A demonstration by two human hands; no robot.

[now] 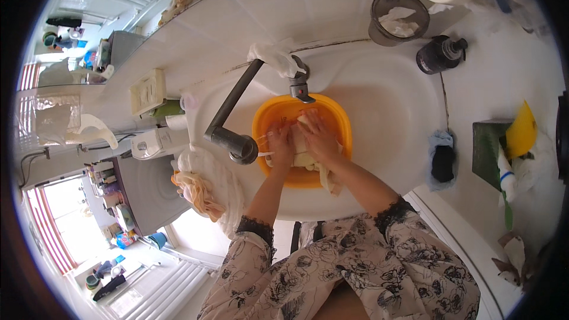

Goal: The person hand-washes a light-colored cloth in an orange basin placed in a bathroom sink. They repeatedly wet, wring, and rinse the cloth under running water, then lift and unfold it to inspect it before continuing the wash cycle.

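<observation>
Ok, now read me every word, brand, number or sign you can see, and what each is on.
No text is readable.
Dark bottle: any label is too small and blurred.
White and blue tube: any print is too small.
Blue packet, lower left: too small and blurred.
Orange basin: no lettering I can make out.

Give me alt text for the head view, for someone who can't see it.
The person's left hand and right hand are on pale cloth inside an orange basin in a white sink. A dark jointed faucet arm extends to the basin's left; a dark container of crumpled white material and a dark bottle stand toward the upper right.
</observation>
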